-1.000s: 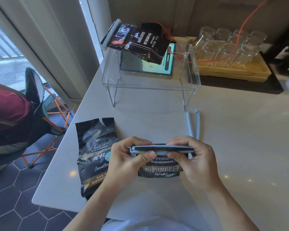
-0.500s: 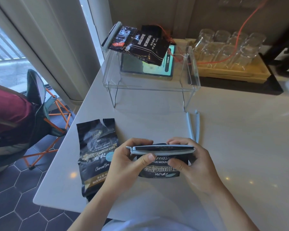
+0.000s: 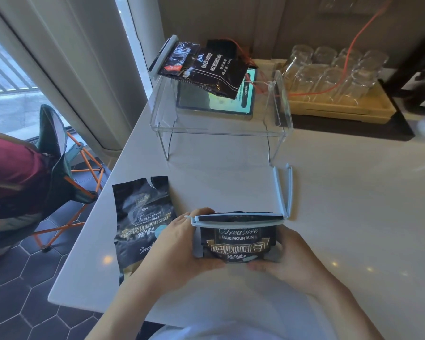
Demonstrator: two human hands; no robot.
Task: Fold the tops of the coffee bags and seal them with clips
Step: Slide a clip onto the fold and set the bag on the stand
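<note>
A black coffee bag [image 3: 238, 244] is held upright near the front edge of the white counter [image 3: 341, 204], its folded top caught in a pale blue clip [image 3: 238, 219] that runs across its full width. The bag is gripped from both sides below the clip: the left hand [image 3: 174, 251] is wrapped around its left edge, with fingertips reaching the clip's left end, and the right hand [image 3: 292, 261] is closed on its lower right corner, thumb on the front face. A second clip [image 3: 285, 190] lies opened on the counter just behind the bag, its hinge end touching the right end of the first clip. A second coffee bag [image 3: 138, 224], torn open at the top, lies flat at the counter's left edge, beside the left hand. Farther back, a clear stand [image 3: 280, 123] carries a clipped dark bag [image 3: 206, 67] over a tablet [image 3: 214, 104]. Glasses [image 3: 329, 72] are kept on a wooden tray [image 3: 341, 109] at the counter's back edge.
</note>
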